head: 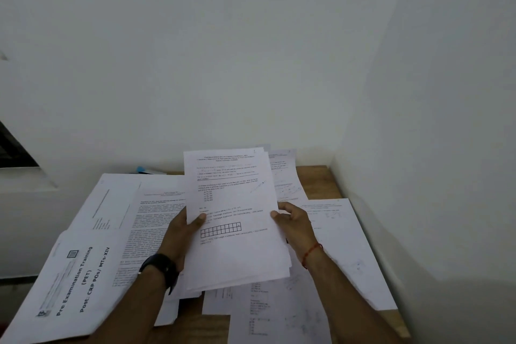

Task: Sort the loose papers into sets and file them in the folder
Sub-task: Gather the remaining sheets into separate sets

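Note:
A stack of printed white papers [231, 198] is raised upright above the wooden table [315, 176]. My left hand [181, 234] grips its left edge, thumb on the front sheet. My right hand [293, 222] grips the right edge, thumb in front and fingers behind. Loose sheets cover the table: a cover page reading "Pre Examination Training" [72, 282] at the near left, text pages [150, 220] beside it, and more sheets on the right [343, 237] and near the front [268, 313]. No folder is plainly visible.
A blue object [145, 169] lies at the table's back edge by the wall. White walls close in at the back and right. A dark opening [14, 148] shows at the left. Bare wood shows at the back right corner.

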